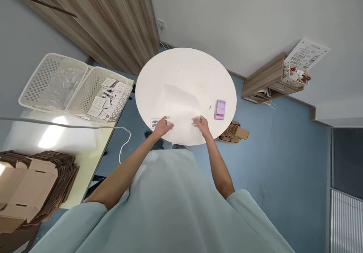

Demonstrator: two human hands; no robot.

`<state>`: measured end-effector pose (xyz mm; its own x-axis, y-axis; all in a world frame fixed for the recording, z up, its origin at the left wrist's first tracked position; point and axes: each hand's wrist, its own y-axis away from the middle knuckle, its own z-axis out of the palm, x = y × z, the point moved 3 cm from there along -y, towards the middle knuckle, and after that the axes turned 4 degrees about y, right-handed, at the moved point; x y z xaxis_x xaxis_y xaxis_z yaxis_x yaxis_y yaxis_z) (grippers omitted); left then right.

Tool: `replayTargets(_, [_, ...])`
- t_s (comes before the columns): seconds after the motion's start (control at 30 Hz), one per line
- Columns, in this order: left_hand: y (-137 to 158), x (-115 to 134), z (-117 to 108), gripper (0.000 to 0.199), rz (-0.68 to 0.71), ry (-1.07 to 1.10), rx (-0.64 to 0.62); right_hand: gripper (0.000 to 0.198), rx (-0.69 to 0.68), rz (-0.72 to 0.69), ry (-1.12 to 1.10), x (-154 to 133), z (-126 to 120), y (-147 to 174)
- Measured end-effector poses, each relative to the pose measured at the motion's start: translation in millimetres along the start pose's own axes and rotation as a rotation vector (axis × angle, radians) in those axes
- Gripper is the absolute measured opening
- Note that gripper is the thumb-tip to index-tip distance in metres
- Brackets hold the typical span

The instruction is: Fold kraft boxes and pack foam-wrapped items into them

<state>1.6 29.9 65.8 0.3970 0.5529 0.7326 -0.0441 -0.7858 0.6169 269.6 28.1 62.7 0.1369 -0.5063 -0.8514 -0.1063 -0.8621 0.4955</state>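
A thin white sheet of paper point(183, 102) is spread over the near half of the round white table point(184, 60), its far part bowed up in a curve. My left hand point(162, 127) pinches the sheet's left side near the table's front edge. On the opposite side my right hand point(202, 126) grips it between thumb and fingers. Just left of my left hand lies a small white card with dark round spots point(154, 122), partly covered by that hand. To the right of my right hand rests a purple, blurred rectangular item point(220, 109), with a small dark mark beside it.
At left, a side table point(81, 185) carries two white plastic baskets point(70, 102), one with clear bags, one with printed cards, plus stacked flattened cardboard boxes point(36, 185). A white cable point(124, 130) hangs off it. Folded cardboard point(234, 132) sits on the floor; a wooden cabinet point(265, 83) stands right.
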Motion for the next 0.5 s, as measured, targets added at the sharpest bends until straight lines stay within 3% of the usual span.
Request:
replayTargets(0.2, [-12.0,-37.1,-23.0,0.06,-0.046,-0.182,0.066,0.029,0.011,0.131,0.023,33.3,23.7,-19.1])
replayTargets(0.37, [-18.4,-56.0,-51.5,0.075,0.134,-0.543,0.156,0.028,0.057,0.162,0.067,45.1,31.3,-33.4])
replayTargets(0.5, [-29.3,-71.2,-61.7,0.086,0.221,-0.822,-0.015,0.026,0.1,0.152,0.166,51.2,34.7,-47.2])
